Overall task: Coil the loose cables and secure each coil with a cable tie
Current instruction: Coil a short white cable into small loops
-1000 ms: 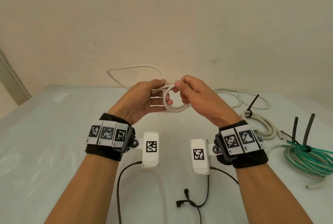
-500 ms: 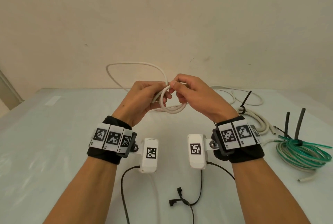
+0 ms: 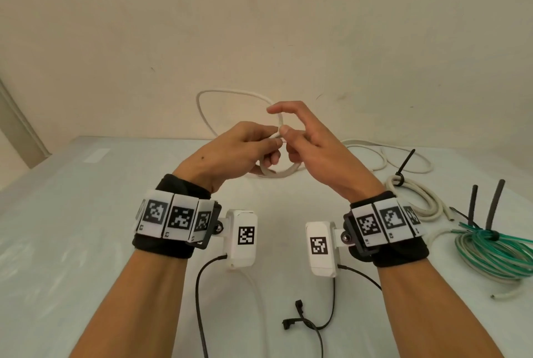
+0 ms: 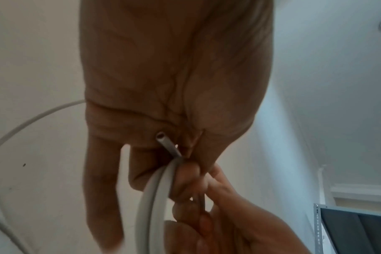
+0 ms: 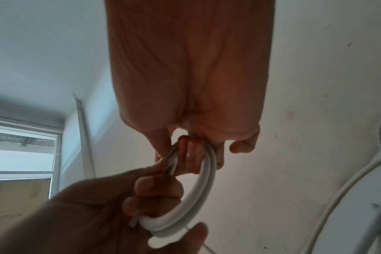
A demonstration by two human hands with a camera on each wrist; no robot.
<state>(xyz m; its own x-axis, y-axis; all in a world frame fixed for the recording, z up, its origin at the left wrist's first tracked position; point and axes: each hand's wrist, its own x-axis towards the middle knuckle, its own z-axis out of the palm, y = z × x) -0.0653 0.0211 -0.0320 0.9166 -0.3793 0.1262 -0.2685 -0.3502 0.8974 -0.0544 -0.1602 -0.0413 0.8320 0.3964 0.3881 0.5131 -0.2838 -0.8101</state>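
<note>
My left hand (image 3: 266, 153) grips a small coil of white cable (image 3: 278, 174) held above the table (image 3: 86, 242). The coil (image 5: 203, 185) hangs below its fingers, and the cable's cut end (image 4: 162, 140) pokes out at the palm. My right hand (image 3: 288, 138) meets the left at the coil's top: thumb and curled middle fingers (image 5: 188, 151) pinch the strands, while the index finger (image 3: 277, 108) is lifted clear. A wide loose loop of the same cable (image 3: 202, 104) arches behind the hands. The remaining slack (image 3: 380, 155) trails over the table to the right.
A beige coil bound with a black tie (image 3: 418, 199) lies right of my right wrist. Further right sits a green and white coil (image 3: 496, 254) with black tie tails (image 3: 494, 202) sticking up. Black wrist-camera leads (image 3: 314, 326) lie near the front edge.
The right index finger has lifted off the coil and points up. The small coil has dropped lower under the left fingers. The loose loop behind has grown and stands higher.
</note>
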